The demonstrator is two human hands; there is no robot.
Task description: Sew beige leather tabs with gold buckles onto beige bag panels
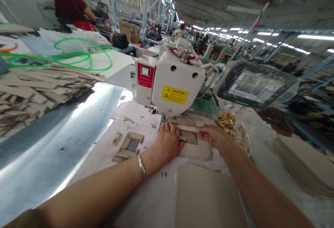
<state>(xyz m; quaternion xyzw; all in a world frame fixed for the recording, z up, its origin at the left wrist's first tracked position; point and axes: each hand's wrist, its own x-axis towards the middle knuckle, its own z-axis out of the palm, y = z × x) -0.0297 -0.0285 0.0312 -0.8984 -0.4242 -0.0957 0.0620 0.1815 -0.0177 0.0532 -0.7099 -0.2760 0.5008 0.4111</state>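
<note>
Grey roofing and rows of lit tubes stretch over a long workshop, with pale blue steel frames along its far side and a co-worker (pixel 65 3) in a dark red top at the far left. Below runs the worktop (pixel 47 165), shiny metal on the left and covered in white sheeting toward the middle. A white machine head (pixel 180 78) with a yellow caution label stands at the centre; to its right is a screen (pixel 254 87) wrapped in clear plastic. Beige strips lie heaped in a pile (pixel 39 92) on the left, and a stack of beige pieces (pixel 308 162) sits at the right. One loose beige sheet (pixel 208 193) lies at the near edge.

Both forearms reach in from the near side. The left hand (pixel 169 139), a silver bangle (pixel 142 167) at its wrist, lies palm down just before the machine, fingers bunched (whether they grip or merely press, I cannot tell). From the right, the right hand (pixel 212 135) pinches the end of a narrow beige strip (pixel 188 128) between thumb and fingers. That strip spans the gap between the hands, above a round-cornered beige panel (pixel 197 151). Small gold-coloured parts (pixel 226 123) lie beyond the right hand.
</note>
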